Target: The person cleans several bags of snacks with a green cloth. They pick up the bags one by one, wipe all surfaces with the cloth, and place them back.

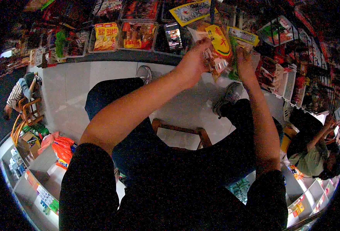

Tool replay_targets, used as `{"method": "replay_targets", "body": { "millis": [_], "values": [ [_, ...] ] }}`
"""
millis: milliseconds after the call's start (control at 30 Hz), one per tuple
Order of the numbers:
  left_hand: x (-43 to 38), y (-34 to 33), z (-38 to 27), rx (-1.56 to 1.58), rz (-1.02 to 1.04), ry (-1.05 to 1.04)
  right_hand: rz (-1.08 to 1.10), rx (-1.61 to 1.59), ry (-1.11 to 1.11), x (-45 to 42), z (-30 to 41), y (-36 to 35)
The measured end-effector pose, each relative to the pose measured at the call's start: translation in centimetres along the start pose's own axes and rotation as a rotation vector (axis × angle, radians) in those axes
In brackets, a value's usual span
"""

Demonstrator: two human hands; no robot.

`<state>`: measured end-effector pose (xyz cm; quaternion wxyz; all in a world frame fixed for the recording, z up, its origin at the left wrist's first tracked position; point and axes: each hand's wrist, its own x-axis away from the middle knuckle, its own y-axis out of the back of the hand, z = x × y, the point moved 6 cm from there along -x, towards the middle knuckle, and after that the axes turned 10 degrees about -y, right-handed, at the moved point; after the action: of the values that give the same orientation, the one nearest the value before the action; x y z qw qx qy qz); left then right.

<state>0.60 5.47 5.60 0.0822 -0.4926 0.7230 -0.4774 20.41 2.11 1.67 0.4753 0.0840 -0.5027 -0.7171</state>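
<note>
Before me, over the front of a low snack display, my left hand (pixel 195 64) grips a clear plastic food packet (pixel 219 42) with a yellow label and a barcode. To its right, my right hand (pixel 245 62) is closed around the edge of another packet (pixel 234 59), which looks green and is partly hidden by the fingers. A yellow-edged packet (pixel 243 36) shows just above that hand. Left of my left hand, a lit phone (pixel 173 36) leans among the plastic bins. A clear bin (pixel 103 50) of yellow packets stands farther left.
Another clear bin (pixel 138 47) holds red and yellow packets. White plastic baskets (pixel 285 79) line the right. Under me is a wooden stool (pixel 178 127) on the tiled floor (pixel 69 95). One person (pixel 19 91) is at far left beside a wooden chair (pixel 32 111); another person (pixel 311 158) sits at right.
</note>
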Motion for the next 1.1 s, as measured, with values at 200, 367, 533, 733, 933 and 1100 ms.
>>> {"method": "replay_targets", "body": {
  "millis": [200, 367, 533, 733, 933, 1100],
  "values": [
    [-1.4, 0.7, 0.8, 0.094, 0.080, 0.006, 0.030, -0.151, -0.006, 2.1, 2.8, 1.5],
    [-0.7, 1.6, 1.7, -0.311, 0.085, 0.076, -0.033, -0.203, -0.030, 2.1, 2.7, 2.2],
    [-1.5, 2.5, 2.3, -0.262, 0.078, -0.003, 0.212, -0.195, 0.322, 0.2, 2.2, 3.4],
    [-2.3, 4.9, 1.1, -0.106, -0.141, -0.143, 0.282, -1.036, -0.415, 2.3, 1.2, 1.6],
    [-2.3, 4.5, 0.3, -0.142, -0.135, -0.191, 0.655, -1.221, -0.282, 7.8, 8.3, -1.6],
    [-2.0, 4.1, 0.5, -0.076, -0.141, -0.102, 0.550, -1.202, -0.296, 7.7, 7.5, -1.4]
  ]
}}
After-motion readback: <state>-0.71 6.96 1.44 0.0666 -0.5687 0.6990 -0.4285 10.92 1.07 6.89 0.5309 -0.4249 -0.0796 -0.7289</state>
